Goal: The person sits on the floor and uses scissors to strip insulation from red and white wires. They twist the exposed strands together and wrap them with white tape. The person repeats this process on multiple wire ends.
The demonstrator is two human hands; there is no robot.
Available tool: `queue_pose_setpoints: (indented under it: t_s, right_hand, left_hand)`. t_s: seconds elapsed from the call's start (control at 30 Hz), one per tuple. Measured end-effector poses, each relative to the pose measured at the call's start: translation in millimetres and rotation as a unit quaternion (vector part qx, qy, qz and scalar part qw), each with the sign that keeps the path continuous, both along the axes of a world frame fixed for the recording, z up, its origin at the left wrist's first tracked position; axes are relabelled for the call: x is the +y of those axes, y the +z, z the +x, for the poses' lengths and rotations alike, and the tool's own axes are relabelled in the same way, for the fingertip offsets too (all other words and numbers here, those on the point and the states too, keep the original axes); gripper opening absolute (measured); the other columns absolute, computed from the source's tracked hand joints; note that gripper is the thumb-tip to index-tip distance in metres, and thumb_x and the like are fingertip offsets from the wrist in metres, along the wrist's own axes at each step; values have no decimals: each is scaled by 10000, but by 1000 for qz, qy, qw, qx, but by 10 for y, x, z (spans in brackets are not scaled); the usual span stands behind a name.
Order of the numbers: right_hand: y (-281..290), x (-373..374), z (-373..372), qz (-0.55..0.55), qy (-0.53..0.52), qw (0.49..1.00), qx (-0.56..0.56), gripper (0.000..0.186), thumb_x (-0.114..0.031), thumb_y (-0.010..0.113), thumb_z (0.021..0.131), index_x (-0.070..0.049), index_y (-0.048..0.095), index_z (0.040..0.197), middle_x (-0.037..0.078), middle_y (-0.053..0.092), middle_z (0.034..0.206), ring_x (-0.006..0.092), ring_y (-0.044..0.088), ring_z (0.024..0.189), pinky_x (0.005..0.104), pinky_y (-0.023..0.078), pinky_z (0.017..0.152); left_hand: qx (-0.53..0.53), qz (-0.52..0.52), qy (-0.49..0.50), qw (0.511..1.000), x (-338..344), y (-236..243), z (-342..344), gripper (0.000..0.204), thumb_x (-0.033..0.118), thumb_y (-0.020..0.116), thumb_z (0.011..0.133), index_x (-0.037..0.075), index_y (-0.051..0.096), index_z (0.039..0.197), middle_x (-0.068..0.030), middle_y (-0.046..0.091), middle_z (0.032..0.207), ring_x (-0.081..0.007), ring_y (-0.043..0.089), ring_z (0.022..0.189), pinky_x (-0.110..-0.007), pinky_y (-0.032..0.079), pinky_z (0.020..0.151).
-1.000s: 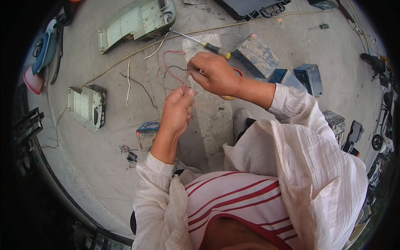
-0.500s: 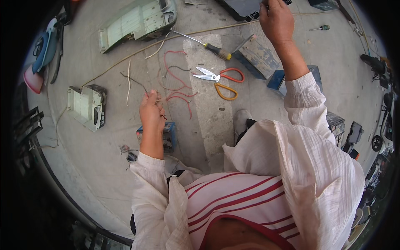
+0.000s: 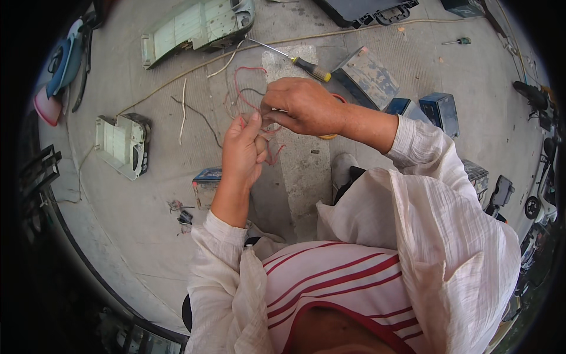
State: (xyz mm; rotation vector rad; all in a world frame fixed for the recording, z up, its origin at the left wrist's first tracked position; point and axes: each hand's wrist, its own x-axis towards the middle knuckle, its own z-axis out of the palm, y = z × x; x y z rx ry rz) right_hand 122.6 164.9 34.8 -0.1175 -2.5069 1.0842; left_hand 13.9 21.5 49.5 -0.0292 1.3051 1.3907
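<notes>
My left hand [image 3: 242, 147] is closed, with a bit of red wire [image 3: 243, 122] showing between thumb and fingers. A dark wire [image 3: 202, 117] on the floor runs up to its left side. Close against its fingertips is my right hand [image 3: 303, 106], fingers pinched together; whatever they grip is hidden. More thin red wire [image 3: 250, 68] loops on the concrete behind both hands. Under the right hand lies a pair of scissors, mostly covered, with only parts of its orange handle [image 3: 338, 98] visible. A screwdriver [image 3: 309, 68] with a black-and-yellow grip lies just beyond.
Dusty block-shaped batteries stand at right [image 3: 368, 76] and by my left forearm [image 3: 206, 187]. Pale plastic housings [image 3: 197, 29] and a black plastic part [image 3: 365, 10] lie farther off. A long tan cord [image 3: 177, 88] crosses the floor. A small screwdriver [image 3: 457, 41] lies far right.
My right hand has come from beside the black plastic part at the top down to my left hand, covering most of the scissors. My left hand has shifted right, toward the red wires.
</notes>
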Motion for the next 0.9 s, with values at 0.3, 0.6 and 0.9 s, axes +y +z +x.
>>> queue_pose_setpoints:
  t_s: [0.3,0.6,0.9]
  right_hand:
    - [-17,-45,26,56,-35,998,9,122,-107,656,752,-55,578,828,92,561,769,313,580,747,401,462,644]
    - [-64,-9,39,-77,-22,996,-43,114,-80,679,765,-41,613,848,85,579,763,251,603,733,360,472,651]
    - [-14,10,57,-175,-113,978,-22,205,-128,706,768,-50,668,954,100,637,867,250,601,778,346,485,703]
  left_hand:
    - [-15,9,-10,1000,-52,-104,-37,147,202,522,969,73,495,904,-46,577,782,-17,297,402,-186,196,348]
    - [20,-3,-44,999,-102,-152,-56,124,175,575,938,114,518,846,83,430,645,8,273,444,-187,183,380]
    - [69,-22,-91,993,-125,-148,-19,100,166,591,925,98,553,863,84,435,621,-3,306,459,-203,208,385]
